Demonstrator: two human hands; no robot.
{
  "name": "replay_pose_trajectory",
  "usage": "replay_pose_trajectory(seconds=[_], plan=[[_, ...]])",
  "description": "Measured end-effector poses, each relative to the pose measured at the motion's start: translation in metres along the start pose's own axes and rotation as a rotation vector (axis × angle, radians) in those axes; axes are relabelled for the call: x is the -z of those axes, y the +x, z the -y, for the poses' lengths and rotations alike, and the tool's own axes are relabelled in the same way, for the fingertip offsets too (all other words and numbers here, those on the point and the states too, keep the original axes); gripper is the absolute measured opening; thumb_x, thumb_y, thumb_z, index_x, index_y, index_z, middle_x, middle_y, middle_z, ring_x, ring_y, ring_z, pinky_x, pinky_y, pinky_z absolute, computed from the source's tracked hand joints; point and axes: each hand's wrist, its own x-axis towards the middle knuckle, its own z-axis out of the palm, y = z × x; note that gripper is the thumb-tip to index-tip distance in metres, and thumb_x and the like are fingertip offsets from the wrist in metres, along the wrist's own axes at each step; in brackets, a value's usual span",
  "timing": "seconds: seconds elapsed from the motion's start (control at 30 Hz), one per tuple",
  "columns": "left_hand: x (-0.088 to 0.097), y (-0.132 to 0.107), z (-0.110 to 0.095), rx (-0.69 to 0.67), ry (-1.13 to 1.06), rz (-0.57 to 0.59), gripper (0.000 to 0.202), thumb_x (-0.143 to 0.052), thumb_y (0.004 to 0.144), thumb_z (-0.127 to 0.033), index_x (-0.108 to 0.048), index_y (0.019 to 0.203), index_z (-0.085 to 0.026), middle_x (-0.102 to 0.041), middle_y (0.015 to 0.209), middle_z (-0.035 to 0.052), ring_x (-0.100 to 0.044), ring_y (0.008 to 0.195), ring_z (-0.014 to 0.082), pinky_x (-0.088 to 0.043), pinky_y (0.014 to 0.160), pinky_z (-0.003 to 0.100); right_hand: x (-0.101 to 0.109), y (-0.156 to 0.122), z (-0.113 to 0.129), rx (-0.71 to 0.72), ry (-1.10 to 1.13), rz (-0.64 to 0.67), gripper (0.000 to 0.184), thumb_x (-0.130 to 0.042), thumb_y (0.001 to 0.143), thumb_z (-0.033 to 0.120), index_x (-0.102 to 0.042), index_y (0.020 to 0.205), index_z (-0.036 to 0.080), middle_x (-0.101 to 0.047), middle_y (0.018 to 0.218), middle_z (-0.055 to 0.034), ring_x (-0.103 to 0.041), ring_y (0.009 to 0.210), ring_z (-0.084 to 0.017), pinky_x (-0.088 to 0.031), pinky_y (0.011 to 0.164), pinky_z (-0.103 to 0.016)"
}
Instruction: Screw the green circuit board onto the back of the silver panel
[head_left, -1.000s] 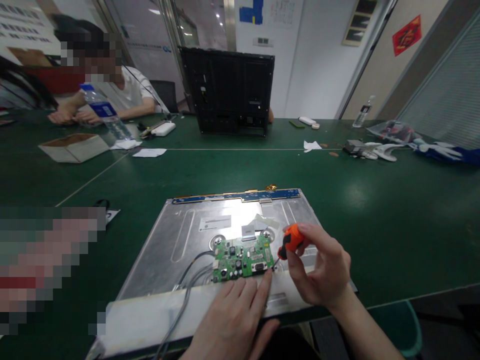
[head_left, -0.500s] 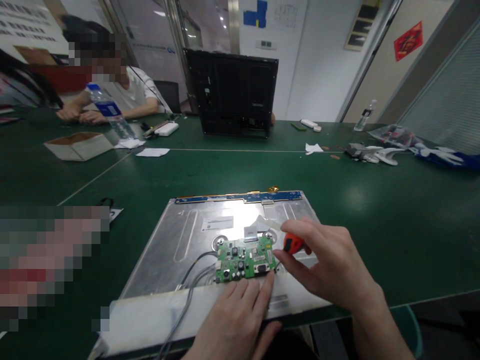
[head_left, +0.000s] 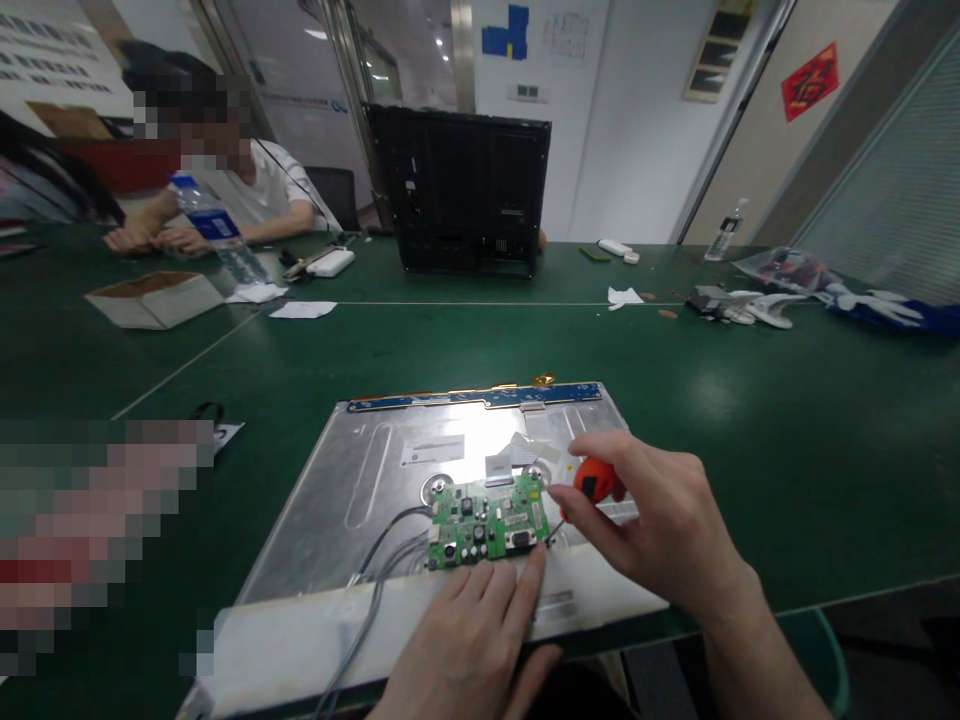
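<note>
A flat metal display panel (head_left: pixel 360 490) lies back-up on the green table (head_left: pixel 750 420), with a small green circuit board (head_left: pixel 486 520) near its front edge. My right hand (head_left: pixel 660 530) is closed round an orange-handled screwdriver (head_left: pixel 592 480), whose thin shaft points down at the board's right front corner. My left hand (head_left: pixel 472 640) lies flat on the panel's white front strip, fingers stretched out, fingertips touching the board's near edge. Grey cables (head_left: pixel 375 570) run from the board's left side toward the front.
A black monitor back cover (head_left: pixel 461 190) stands upright across the table. A person in a white shirt (head_left: pixel 255 190) sits at the far left behind a water bottle (head_left: pixel 217 230) and a cardboard box (head_left: pixel 154 298). Bags, paper scraps and another bottle (head_left: pixel 724 232) lie at the right.
My right hand lowered and rolled over the screwdriver, so the handle is now mostly covered by the fingers. My left hand stayed pressed at the board's edge.
</note>
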Motion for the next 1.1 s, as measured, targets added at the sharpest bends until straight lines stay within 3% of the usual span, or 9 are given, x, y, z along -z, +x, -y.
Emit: replay_pose_trajectory(seconds=[0.23,0.53,0.7,0.8,0.93,1.1], plan=[[-0.001,-0.001,0.001,-0.002,-0.001,0.001,0.057,-0.059,0.087,-0.032,-0.041,0.136,-0.010,-0.063,0.101,0.0115,-0.059,0.085,0.0260,-0.049,0.074,0.039,0.003,-0.003,-0.001,-0.013,0.067,-0.014,0.030,-0.062,0.087,0.031,-0.049,0.110,0.018,-0.061,0.075,0.0037,-0.057,0.058,-0.009,-0.042,0.057,-0.022],[-0.001,-0.003,0.001,0.011,-0.010,-0.006,0.056,-0.057,0.089,-0.034,-0.041,0.138,-0.013,-0.063,0.102,0.0101,-0.058,0.087,0.0251,-0.048,0.076,0.038,0.008,-0.001,0.000,0.013,0.121,0.091,0.026,-0.056,0.086,0.018,-0.050,0.111,0.019,-0.065,0.084,0.0015,-0.060,0.067,-0.010,-0.044,0.060,-0.022],[-0.002,-0.004,0.001,0.013,-0.010,-0.016,0.054,-0.054,0.091,-0.034,-0.040,0.139,-0.014,-0.063,0.103,0.0099,-0.058,0.087,0.0246,-0.048,0.077,0.037,0.002,0.000,-0.005,0.001,0.089,0.003,0.029,-0.065,0.085,0.037,-0.054,0.103,0.019,-0.064,0.073,0.0024,-0.060,0.060,-0.011,-0.043,0.055,-0.023],[-0.003,-0.004,0.001,0.011,-0.003,-0.021,0.056,-0.055,0.090,-0.034,-0.039,0.140,-0.013,-0.063,0.101,0.0094,-0.058,0.085,0.0244,-0.048,0.076,0.038,-0.002,0.001,-0.008,0.001,0.102,-0.057,0.026,-0.066,0.085,0.039,-0.058,0.100,0.019,-0.063,0.069,0.0033,-0.057,0.056,-0.009,-0.042,0.054,-0.023],[-0.003,-0.003,0.001,0.010,0.002,-0.024,0.054,-0.055,0.090,-0.034,-0.041,0.138,-0.013,-0.063,0.099,0.0096,-0.058,0.085,0.0245,-0.048,0.076,0.038,-0.008,0.004,-0.014,0.033,0.209,-0.076,0.031,-0.066,0.085,0.030,-0.060,0.114,0.020,-0.063,0.076,0.0019,-0.057,0.063,-0.010,-0.046,0.057,-0.022],[-0.001,-0.002,0.001,-0.005,0.011,-0.016,0.055,-0.057,0.087,-0.033,-0.043,0.136,-0.011,-0.063,0.099,0.0102,-0.059,0.083,0.0249,-0.048,0.074,0.038,-0.015,-0.001,-0.019,-0.049,0.478,-0.076,0.049,-0.062,0.083,0.018,-0.047,0.130,0.022,-0.064,0.087,0.0004,-0.057,0.065,-0.010,-0.050,0.057,-0.022]])
